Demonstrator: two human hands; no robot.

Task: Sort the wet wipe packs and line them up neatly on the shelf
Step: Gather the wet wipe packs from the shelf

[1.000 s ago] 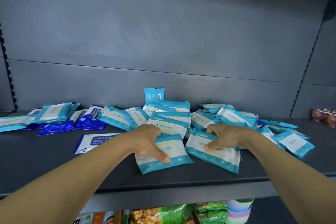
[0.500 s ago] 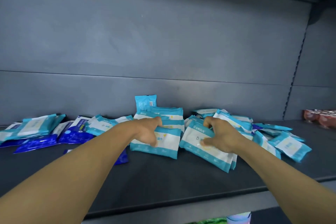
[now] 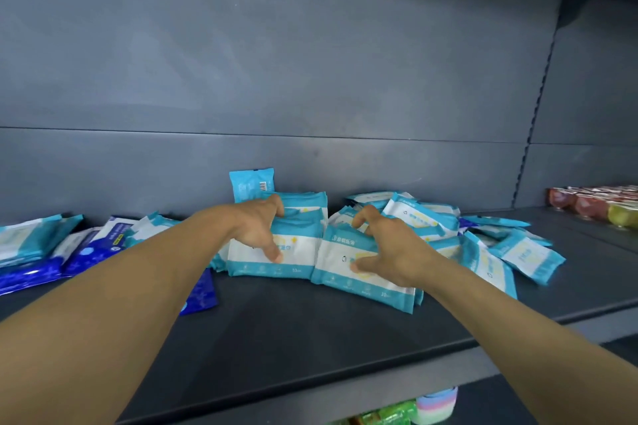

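Dark grey store shelf (image 3: 310, 338) bearing loose wet wipe packs along its back half, before a grey back panel (image 3: 276, 62). At mid-shelf the left hand (image 3: 257, 229) grips a standing stack of teal-and-white wipe packs (image 3: 297, 252), fingers curled over its top edge and thumb pressed on the front face; just beside it and touching, the right hand (image 3: 386, 252) grips a second stack of teal-and-white packs (image 3: 366, 281), which leans back, fingers hooked over the top and thumb on the front. A single teal pack (image 3: 252, 183) stands upright against the back panel behind the left stack, its lower part hidden. Toward the shelf's right end lies an untidy heap of teal packs (image 3: 511, 248), overlapping so that their number cannot be told. Toward the left end lie dark blue wipe packs (image 3: 100, 245) mixed with further teal ones (image 3: 31, 238), cut off by the frame edge; another blue pack (image 3: 202, 293) is largely hidden beneath the left forearm. At the far right rear, red and green cups (image 3: 600, 203) stand in rows, blurred. Below the shelf's front edge, a pastel container (image 3: 436, 404) and green packaging (image 3: 390, 414) are only partly visible.
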